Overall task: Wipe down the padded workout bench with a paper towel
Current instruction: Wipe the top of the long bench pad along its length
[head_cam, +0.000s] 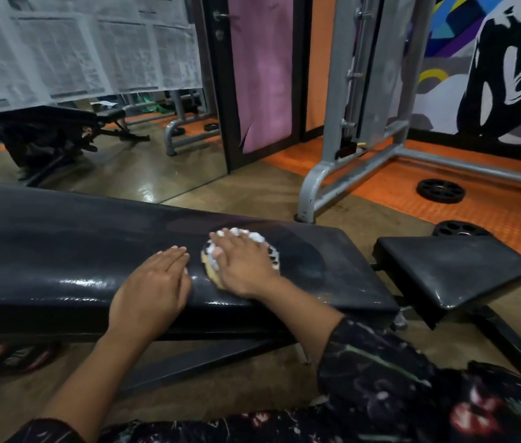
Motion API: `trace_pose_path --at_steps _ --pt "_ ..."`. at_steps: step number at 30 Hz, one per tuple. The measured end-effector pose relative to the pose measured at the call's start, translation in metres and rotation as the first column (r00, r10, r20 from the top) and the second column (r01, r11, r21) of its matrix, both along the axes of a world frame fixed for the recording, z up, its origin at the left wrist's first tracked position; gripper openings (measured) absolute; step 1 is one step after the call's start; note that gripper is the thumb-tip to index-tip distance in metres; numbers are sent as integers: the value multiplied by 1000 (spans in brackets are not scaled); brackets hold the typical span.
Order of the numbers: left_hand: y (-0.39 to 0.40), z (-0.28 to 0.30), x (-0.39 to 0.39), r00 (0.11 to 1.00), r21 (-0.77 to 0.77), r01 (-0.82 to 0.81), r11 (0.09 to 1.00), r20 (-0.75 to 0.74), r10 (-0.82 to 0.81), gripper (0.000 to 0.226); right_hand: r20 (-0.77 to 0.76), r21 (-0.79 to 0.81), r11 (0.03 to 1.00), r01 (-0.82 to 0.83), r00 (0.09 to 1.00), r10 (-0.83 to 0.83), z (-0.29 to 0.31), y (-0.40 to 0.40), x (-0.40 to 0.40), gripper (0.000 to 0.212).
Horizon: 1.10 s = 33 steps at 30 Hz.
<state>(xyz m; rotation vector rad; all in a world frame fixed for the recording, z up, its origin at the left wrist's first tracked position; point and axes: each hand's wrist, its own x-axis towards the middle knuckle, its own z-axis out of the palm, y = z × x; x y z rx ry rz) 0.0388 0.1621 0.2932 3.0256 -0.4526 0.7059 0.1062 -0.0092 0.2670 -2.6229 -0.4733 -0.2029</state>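
The right hand [243, 266] lies flat on a crumpled white paper towel [254, 235] and presses it on the long black pad of the workout bench [61, 251], near the right end of this pad. Its fingers [220, 239] are straight and spread over the wad, not curled round it, so the towel is pushed and not pinched. Some yellowish and dark-patterned material shows at the edges under the hand; I cannot tell if it belongs to the towel. The left hand [153, 289] rests just beside it on the left, palm down on the surface, fingers straight and together, holding nothing. To judge the progress: the near edge of the pad shines as if wet, and around the towel there is a darker rounded patch, so this part seems to be under work now. The far left length of the pad looks dull and grey, and the small separate seat pad [454, 270] on the right looks dusty, so I think most of the wiping is still to do.
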Motion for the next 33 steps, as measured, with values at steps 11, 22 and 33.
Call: trace_pose_path --at_steps 11,22,33 --pt "0 1 1 1000 -24 7 1000 25 -6 51 -137 99 964 245 963 -230 -12 -87 48 38" --pt "-14 13 14 995 -56 -90 994 -57 87 14 -35 -75 987 -140 990 138 -25 -90 -3 47" --pt "-33 -9 22 999 -170 17 985 45 -9 40 -37 -47 994 -96 995 94 -10 -45 34 58"
